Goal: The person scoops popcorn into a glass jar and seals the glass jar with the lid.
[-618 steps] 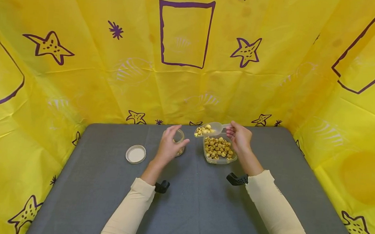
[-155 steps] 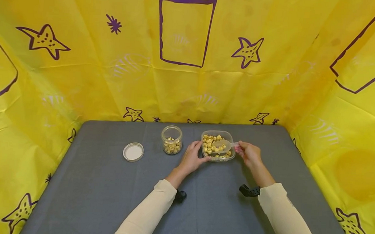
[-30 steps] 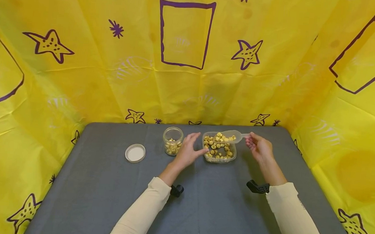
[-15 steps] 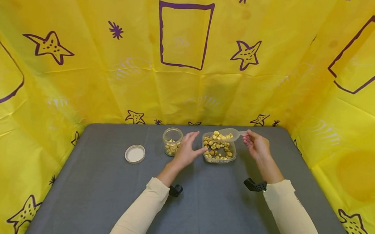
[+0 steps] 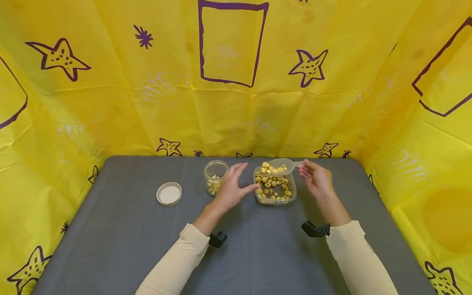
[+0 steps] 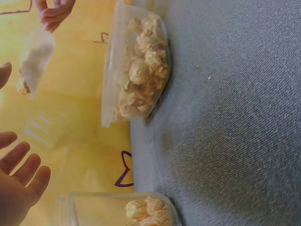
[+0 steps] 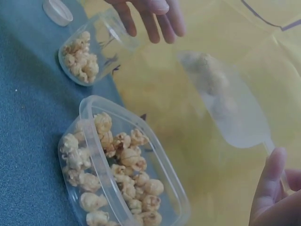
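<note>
My right hand [image 5: 317,179] pinches the handle of a translucent plastic scoop [image 5: 286,165], which carries popcorn [image 5: 270,168] above the far side of a clear plastic container [image 5: 275,202]. In the right wrist view the scoop [image 7: 235,110] hangs higher than the container's rim [image 7: 120,106], tip toward the jar. More caramel-coloured popcorn [image 7: 127,155] lies in the container. My left hand [image 5: 230,189] holds nothing, its fingers and thumb spread between the container and a clear jar [image 5: 214,171], partly hiding the jar. Some popcorn [image 7: 80,59] lies in the jar's bottom.
A round white lid [image 5: 169,193] lies left of the jar on the grey cloth-covered table [image 5: 139,232]. Small crumbs [image 6: 209,77] dot the cloth near the container. Behind the table's far edge hangs a yellow patterned curtain [image 5: 221,119].
The loaded scoop has risen and shifted left from over the container's middle toward the jar. My left hand has drawn slightly left, away from the container.
</note>
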Motion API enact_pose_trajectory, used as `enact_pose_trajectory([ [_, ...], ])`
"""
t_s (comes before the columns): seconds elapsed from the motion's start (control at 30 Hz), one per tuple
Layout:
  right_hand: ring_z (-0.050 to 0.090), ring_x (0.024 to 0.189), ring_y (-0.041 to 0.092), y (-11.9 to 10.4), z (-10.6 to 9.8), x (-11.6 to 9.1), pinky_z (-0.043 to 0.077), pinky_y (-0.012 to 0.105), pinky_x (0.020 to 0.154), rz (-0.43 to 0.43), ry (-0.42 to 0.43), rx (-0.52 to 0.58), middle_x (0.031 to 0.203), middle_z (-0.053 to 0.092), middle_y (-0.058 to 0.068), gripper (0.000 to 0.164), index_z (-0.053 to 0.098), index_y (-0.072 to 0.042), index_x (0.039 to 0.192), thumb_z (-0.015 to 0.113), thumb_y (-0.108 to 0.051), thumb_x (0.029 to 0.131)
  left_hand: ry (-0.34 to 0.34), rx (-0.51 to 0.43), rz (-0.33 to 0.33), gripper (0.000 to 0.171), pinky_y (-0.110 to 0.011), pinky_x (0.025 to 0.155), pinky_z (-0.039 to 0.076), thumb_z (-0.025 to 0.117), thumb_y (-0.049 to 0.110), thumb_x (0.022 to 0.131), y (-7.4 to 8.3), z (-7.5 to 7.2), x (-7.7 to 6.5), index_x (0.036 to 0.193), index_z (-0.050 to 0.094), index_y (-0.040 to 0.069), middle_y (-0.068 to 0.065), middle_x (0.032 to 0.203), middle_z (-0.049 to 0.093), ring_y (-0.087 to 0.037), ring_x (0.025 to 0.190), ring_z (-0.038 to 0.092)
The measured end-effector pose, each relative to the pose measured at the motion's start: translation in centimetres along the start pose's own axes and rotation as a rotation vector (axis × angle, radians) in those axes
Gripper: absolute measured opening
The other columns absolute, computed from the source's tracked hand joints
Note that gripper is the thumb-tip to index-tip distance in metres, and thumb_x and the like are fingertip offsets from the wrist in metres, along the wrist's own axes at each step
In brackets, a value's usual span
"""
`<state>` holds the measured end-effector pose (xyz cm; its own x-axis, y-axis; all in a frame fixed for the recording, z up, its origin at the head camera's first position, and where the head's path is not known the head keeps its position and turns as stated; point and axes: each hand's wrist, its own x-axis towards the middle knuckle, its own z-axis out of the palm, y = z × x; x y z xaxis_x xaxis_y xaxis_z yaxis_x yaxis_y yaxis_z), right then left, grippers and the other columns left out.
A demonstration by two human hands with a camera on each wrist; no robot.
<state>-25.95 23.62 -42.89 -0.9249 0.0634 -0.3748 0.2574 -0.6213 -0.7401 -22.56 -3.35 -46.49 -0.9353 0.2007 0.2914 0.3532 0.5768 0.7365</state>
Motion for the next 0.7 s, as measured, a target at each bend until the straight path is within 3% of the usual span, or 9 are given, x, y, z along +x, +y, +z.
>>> enact_pose_trajectory([
  [0.3,0.063,0.053,0.014,0.3,0.8,0.3,0.054,0.022,0.056,-0.017,-0.017,-0.015,0.063,0.069,0.006,0.025,0.07,-0.002,0.078,0.056,-0.008,0.098,0.025,-0.002,0.015,0.076,-0.053,0.109,0.038,0.078,0.037,0.082,-0.3,-1.2,-0.1,0.144,0.046,0.006,-0.015,0.145,0.046,-0.034,0.134,0.043],
  [0.7,0.063,0.05,0.014,0.9,2.1,0.7,0.053,0.022,0.053,-0.018,-0.055,0.01,0.06,0.068,0.007,0.032,0.069,-0.003,0.072,0.052,-0.004,0.099,0.063,-0.011,0.016,0.076,-0.054,0.109,0.037,0.078,0.034,0.081,-1.1,-2.2,-0.3,0.143,0.047,0.004,-0.017,0.145,0.046,-0.036,0.134,0.043],
])
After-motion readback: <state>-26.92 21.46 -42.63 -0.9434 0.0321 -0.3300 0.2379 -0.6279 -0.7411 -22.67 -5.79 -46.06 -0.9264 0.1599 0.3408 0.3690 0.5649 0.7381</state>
